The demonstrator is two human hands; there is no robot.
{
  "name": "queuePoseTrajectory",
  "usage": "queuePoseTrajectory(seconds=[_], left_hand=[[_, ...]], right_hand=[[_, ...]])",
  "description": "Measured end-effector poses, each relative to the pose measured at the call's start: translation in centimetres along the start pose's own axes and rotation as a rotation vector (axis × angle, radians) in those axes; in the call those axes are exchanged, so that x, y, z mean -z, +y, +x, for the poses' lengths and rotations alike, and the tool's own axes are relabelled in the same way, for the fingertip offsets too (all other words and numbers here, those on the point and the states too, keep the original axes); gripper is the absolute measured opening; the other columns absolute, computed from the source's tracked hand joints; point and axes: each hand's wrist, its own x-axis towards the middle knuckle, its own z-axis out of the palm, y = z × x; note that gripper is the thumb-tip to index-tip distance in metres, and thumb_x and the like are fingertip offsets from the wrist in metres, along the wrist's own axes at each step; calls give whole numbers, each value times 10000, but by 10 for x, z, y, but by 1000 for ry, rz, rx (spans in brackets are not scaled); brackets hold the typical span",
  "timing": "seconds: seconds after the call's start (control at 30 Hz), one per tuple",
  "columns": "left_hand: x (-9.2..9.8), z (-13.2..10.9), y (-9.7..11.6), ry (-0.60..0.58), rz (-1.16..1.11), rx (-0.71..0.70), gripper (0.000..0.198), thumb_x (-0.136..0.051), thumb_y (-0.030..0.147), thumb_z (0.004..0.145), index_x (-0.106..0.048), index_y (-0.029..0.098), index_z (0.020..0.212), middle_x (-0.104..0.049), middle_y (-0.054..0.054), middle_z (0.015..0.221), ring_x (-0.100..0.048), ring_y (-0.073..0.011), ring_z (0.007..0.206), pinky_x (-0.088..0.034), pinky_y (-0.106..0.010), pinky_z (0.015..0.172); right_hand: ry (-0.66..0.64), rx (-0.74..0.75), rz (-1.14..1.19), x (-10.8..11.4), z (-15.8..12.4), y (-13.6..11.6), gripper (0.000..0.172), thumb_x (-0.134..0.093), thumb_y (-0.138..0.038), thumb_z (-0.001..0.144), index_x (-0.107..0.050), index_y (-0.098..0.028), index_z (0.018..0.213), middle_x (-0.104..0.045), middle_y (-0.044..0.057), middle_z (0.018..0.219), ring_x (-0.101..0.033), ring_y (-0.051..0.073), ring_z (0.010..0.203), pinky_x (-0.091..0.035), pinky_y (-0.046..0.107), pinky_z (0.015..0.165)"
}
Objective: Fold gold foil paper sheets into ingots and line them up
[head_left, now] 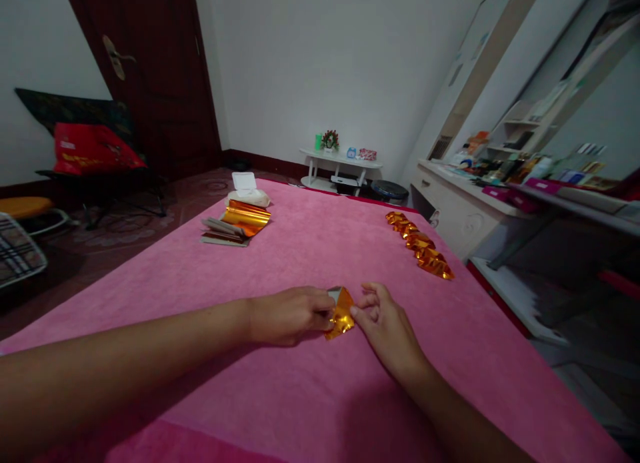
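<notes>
A small piece of gold foil paper (342, 312), partly folded with a silver underside showing, lies on the pink cloth (310, 249). My left hand (290, 314) is closed with its fingertips pinching the paper's left edge. My right hand (385, 323) pinches the right edge with thumb and forefinger, the other fingers curled loosely. A row of several folded gold foil pieces (420, 244) lies at the right of the cloth. At the far left a stack of gold foil sheets (239, 223) rests on the cloth.
A white wipes pack (247, 191) sits behind the foil stack. A cluttered desk with shelves (480, 183) stands to the right, a dark door (150, 69) and a chair with a red cushion (93, 149) to the left, a small white table (340, 163) at the back.
</notes>
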Motion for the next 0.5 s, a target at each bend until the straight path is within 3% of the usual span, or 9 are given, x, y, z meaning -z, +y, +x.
queuePoseTrajectory(seconds=[0.13, 0.37, 0.5], left_hand=[[0, 3, 11, 6, 103, 67, 64, -571, 192, 822, -623, 176, 856, -608, -75, 922, -549, -194, 855, -396, -316, 790], [-25, 23, 19, 75, 161, 422, 128, -528, 199, 804, -643, 149, 777, -609, -93, 765, -554, -223, 756, -412, -364, 717], [-28, 25, 20, 80, 190, 467, 138, -521, 201, 816, -649, 157, 787, -614, -90, 790, -544, -236, 794, -400, -386, 744]], right_hand=[[-73, 54, -2, -8, 31, 0, 228, -545, -138, 736, -561, -172, 962, -590, -31, 642, -579, 126, 577, -428, 225, 550], [-311, 225, 28, -40, 92, -25, 212, -562, -27, 627, -648, -171, 757, -645, -20, 628, -572, 103, 558, -399, 199, 540], [-215, 210, 61, -36, 91, -30, 128, -570, -89, 678, -642, -157, 759, -643, -3, 686, -569, 110, 620, -418, 209, 582]])
